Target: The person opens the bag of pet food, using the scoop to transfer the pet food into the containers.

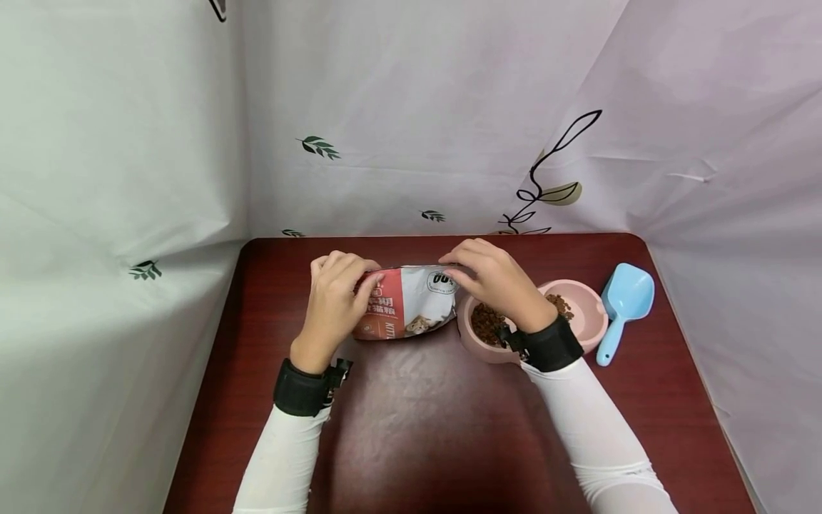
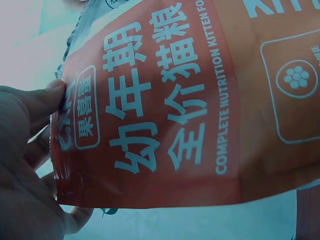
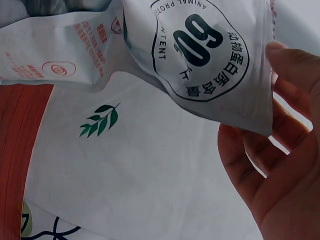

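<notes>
A red, orange and white kitten food bag (image 1: pixel 411 303) stands at the middle of the table's far part, its printed front facing me. My left hand (image 1: pixel 337 296) pinches its top edge at the left corner, thumb on the front and fingers behind. At the opposite top corner, my right hand (image 1: pixel 494 278) pinches the edge the same way. In the left wrist view the thumb lies on the bag's orange-red panel (image 2: pixel 140 110). The right wrist view shows the thumb at the top edge of the white panel (image 3: pixel 200 45), with fingers curled behind it.
Right of the bag is a pink double bowl (image 1: pixel 587 314) with brown kibble (image 1: pixel 486 325) in both halves, partly hidden under my right forearm. A light blue scoop (image 1: pixel 626 303) lies beside it. White cloth (image 1: pixel 411 128) surrounds the dark red table (image 1: pixel 437 428).
</notes>
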The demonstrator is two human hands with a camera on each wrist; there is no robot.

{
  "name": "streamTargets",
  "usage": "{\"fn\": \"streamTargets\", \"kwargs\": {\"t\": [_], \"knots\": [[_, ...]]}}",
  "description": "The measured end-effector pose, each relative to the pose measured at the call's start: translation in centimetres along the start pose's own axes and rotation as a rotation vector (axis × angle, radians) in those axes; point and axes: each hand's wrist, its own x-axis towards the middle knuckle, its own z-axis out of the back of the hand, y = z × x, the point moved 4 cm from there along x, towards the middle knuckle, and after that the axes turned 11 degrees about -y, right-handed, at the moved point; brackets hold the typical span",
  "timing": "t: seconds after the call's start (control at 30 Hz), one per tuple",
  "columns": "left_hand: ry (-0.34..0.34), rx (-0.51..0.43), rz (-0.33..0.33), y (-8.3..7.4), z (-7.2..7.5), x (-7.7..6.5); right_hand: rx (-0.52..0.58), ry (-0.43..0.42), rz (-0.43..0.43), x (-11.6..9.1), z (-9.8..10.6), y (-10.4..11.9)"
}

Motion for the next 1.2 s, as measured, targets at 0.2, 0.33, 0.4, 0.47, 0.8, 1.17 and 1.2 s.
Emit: {"fn": "streamTargets", "kwargs": {"t": [0.2, 0.33, 0.4, 0.47, 0.8, 1.17, 1.2], "knots": [[0.0, 0.016, -0.035, -0.2, -0.4, 0.0, -0.005, 0.019, -0.001, 0.1, -0.4, 0.3], [0.014, 0.054, -0.062, -0.2, -0.8, -0.2, -0.017, 0.01, 0.026, 0.5, -0.8, 1.0], [0.015, 0.073, -0.075, -0.2, -0.9, -0.2, -0.028, 0.006, 0.059, 0.9, -1.2, 1.6], [0.017, 0.089, -0.088, -0.2, -0.9, -0.2, -0.041, 0.005, 0.106, 1.4, -1.8, 2.3], [0.028, 0.189, -0.147, -0.2, -1.2, -0.6, -0.057, -0.044, 0.274, 2.9, -4.1, 3.6], [-0.061, 0.114, -0.156, -0.3, -1.6, -0.6, -0.005, -0.081, 0.235, 3.1, -4.5, 3.4], [-0.061, 0.107, -0.15, -0.3, -1.7, -0.6, -0.007, -0.081, 0.228, 3.1, -4.5, 3.3]]}}
